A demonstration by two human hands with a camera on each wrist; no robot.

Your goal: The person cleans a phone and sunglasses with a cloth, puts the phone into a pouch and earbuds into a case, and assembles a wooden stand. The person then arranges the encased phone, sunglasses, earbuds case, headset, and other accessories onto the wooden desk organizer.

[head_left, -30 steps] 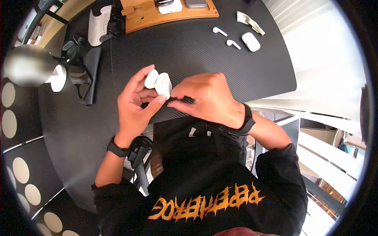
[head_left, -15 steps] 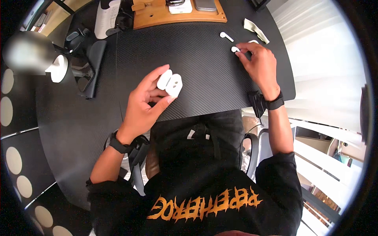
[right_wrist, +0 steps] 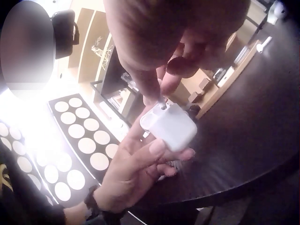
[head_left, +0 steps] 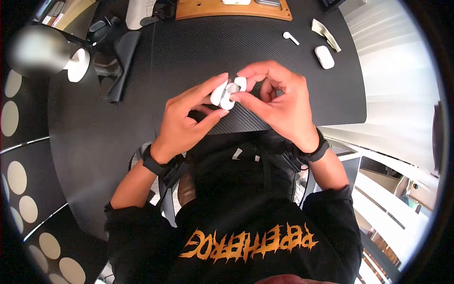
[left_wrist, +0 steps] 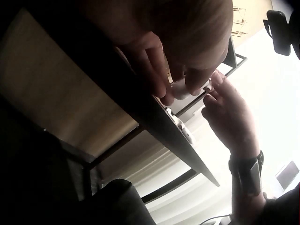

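My left hand (head_left: 184, 120) grips a white earbud charging case (head_left: 227, 98) with its lid flipped up, thumb on the near side and fingers behind. In the right wrist view the case body (right_wrist: 173, 127) is tilted, with the left thumb pressed along its lower edge. My right hand (head_left: 291, 106) pinches a white earbud (head_left: 240, 84) between thumb and index finger, its stem right at the case's opening. Farther off, a second white earbud (head_left: 291, 39) lies on the black table (head_left: 246, 47), and a closed white case (head_left: 324, 57) sits to its right.
A crumpled pale cloth strip (head_left: 326, 35) lies behind the closed case. At the back stands a wooden desk organizer (head_left: 231, 13) with devices on it. A black stand (head_left: 124, 66) and a white round-based object (head_left: 79, 65) are on the left.
My right hand came in to the case, crossed to the far right, picked one earbud off the table and brought it back to the open case. The left hand kept its grip throughout.
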